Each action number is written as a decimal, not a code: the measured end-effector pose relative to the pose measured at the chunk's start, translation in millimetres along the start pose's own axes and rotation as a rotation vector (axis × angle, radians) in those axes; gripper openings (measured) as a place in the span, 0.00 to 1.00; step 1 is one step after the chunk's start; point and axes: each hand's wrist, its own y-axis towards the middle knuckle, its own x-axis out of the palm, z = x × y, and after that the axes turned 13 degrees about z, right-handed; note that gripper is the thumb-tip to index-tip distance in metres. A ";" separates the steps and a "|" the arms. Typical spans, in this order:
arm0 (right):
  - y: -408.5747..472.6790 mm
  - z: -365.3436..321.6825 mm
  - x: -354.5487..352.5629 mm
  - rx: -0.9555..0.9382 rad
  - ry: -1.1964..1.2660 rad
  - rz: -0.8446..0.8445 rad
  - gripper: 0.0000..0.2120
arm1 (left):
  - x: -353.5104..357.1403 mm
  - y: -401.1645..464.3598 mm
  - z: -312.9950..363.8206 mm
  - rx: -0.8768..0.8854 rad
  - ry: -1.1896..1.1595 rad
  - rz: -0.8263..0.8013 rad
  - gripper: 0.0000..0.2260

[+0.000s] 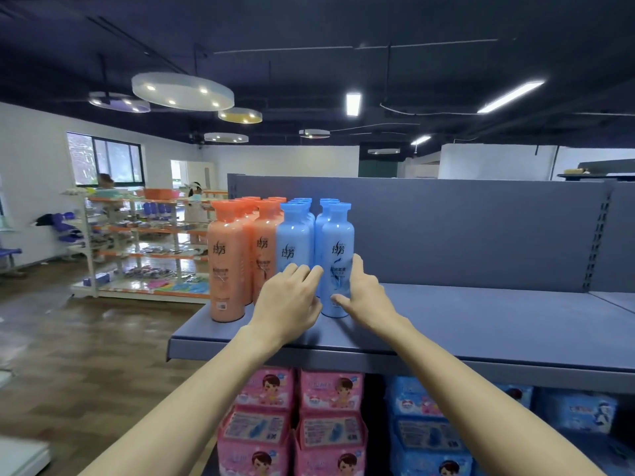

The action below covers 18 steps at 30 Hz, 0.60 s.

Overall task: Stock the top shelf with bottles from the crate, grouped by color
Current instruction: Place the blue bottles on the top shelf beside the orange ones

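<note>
From the head camera, the top shelf is a flat grey-blue metal board with a smooth painted face and a folded front lip. On its left end stand glossy plastic bottles, each a tall cylinder with a narrower square-shouldered cap. All stand upright, long axis vertical, caps to 12 o'clock, printed labels facing the camera.

The orange bottles make two rows going back; two front ones are clear, and I think about three or four stand in each row, but the back ones hide each other. Just to their right, touching, the blue bottles also form two rows, again about three or four deep.

The front right blue bottle is at the shelf's front, at 3 o'clock from the others. The left hand is half spread, its fingertips lying on the lower part of the blue bottles. The right hand is open, its thumb on the front of the front right blue bottle near the base and its fingers pressed against the right side.

Under the shelf are soft pink packs at 6 o'clock and blue packs beside them.
</note>
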 end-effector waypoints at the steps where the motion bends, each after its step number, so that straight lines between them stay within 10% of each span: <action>1: 1.7 -1.5 1.8 -0.002 0.004 -0.001 0.35 | 0.2 0.0 -1.6 0.003 0.000 0.001 0.11; 18: 15.0 -12.8 20.7 -0.006 -0.042 0.006 0.29 | 11.8 -2.6 -3.5 0.026 -0.024 0.064 0.10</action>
